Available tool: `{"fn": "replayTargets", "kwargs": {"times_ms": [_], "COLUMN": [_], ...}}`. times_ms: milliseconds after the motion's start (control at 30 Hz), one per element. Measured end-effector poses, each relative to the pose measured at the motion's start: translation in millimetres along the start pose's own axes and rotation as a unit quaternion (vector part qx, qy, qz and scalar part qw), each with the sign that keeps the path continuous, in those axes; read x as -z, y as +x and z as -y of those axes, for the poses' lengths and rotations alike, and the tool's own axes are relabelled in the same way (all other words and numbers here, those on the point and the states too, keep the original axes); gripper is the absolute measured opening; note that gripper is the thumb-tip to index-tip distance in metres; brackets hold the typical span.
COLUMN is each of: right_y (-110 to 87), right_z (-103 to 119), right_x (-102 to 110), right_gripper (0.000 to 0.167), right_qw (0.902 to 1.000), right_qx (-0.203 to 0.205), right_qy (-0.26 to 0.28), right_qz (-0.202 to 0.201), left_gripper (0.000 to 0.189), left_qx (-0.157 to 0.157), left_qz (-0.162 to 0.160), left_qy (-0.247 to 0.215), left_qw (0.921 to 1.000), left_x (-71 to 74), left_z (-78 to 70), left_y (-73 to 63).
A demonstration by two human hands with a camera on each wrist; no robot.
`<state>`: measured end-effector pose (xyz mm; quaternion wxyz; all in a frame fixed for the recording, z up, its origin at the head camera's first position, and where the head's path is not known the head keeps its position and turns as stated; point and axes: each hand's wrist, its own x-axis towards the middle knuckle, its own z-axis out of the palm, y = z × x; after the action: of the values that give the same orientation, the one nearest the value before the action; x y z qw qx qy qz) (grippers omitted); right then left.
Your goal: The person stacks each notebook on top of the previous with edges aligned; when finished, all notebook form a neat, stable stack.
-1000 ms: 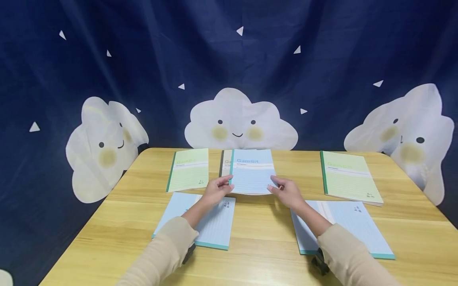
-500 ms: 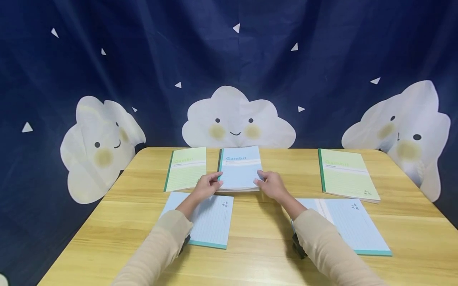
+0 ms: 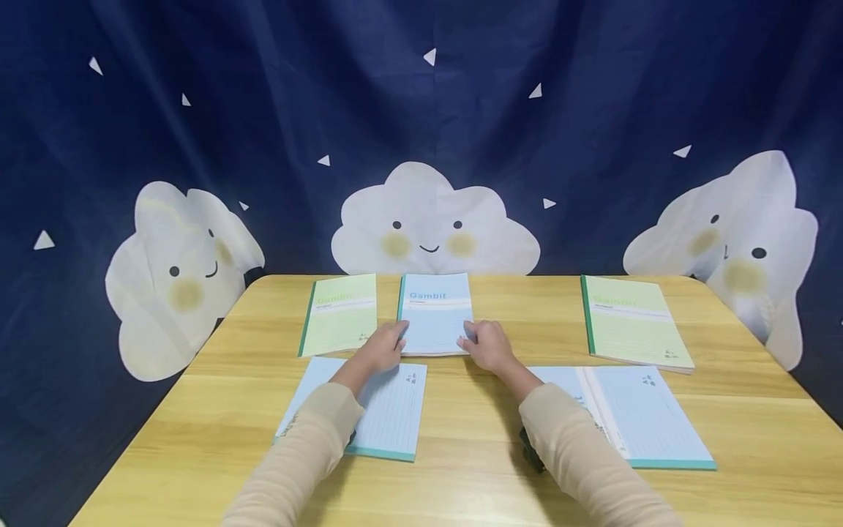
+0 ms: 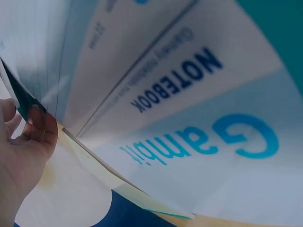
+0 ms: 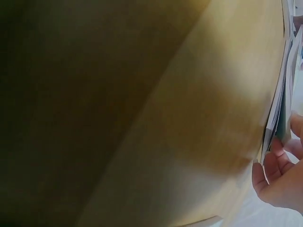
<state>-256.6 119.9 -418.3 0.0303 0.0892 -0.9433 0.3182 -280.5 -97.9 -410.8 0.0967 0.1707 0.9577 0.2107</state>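
A blue "Gambit" notebook (image 3: 435, 322) with a teal spine lies on the far middle of the table, stacked over another notebook that it almost wholly covers. My left hand (image 3: 382, 348) pinches its spine side near the front corner, thumb on top. At the opposite edge my right hand (image 3: 487, 345) grips the front right corner, thumb over the cover. The left wrist view has the left hand (image 4: 28, 151) with fingers curled at the teal spine. From the right wrist, the right hand's fingers (image 5: 272, 165) show at the page edges of the stacked notebooks.
Green notebooks lie at the far left (image 3: 342, 315) and far right (image 3: 635, 322). Blue notebooks lie nearer, turned sideways, under the left forearm (image 3: 398, 410) and right forearm (image 3: 658, 417). Behind the wooden table (image 3: 474, 439) hangs a navy curtain (image 3: 283, 95) with clouds.
Both hands have carried the blue notebook left and lowered it onto the dark-spined notebook, which was partly visible before. The two now line up, and the hands still hold the edges.
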Motion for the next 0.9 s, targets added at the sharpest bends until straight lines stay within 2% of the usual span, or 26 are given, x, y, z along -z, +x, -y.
{"fn": "replayTargets", "kwargs": {"times_ms": [233, 533, 900], "right_y": [2.5, 5.8, 6.9], "right_z": [-1.2, -0.8, 1.8], "right_x": [-5.0, -7.5, -7.4], "right_gripper": [0.047, 0.048, 0.048], "right_qw": [0.9992, 0.9972, 0.9937], "right_qx": [-0.024, -0.026, -0.019], "right_qy": [-0.03, -0.068, -0.107], "right_qz": [0.007, 0.013, 0.028], "left_gripper": [0.046, 0.053, 0.056], "left_qx": [0.015, 0.035, 0.043], "left_qz": [-0.003, 0.011, 0.018], "left_qy": [0.05, 0.117, 0.123], "left_qw": [0.9986, 0.9924, 0.9913], "left_x": [-1.7, -3.0, -6.7], "left_z": [-3.0, -6.2, -4.3], "left_y": [0.4, 0.2, -1.4]}}
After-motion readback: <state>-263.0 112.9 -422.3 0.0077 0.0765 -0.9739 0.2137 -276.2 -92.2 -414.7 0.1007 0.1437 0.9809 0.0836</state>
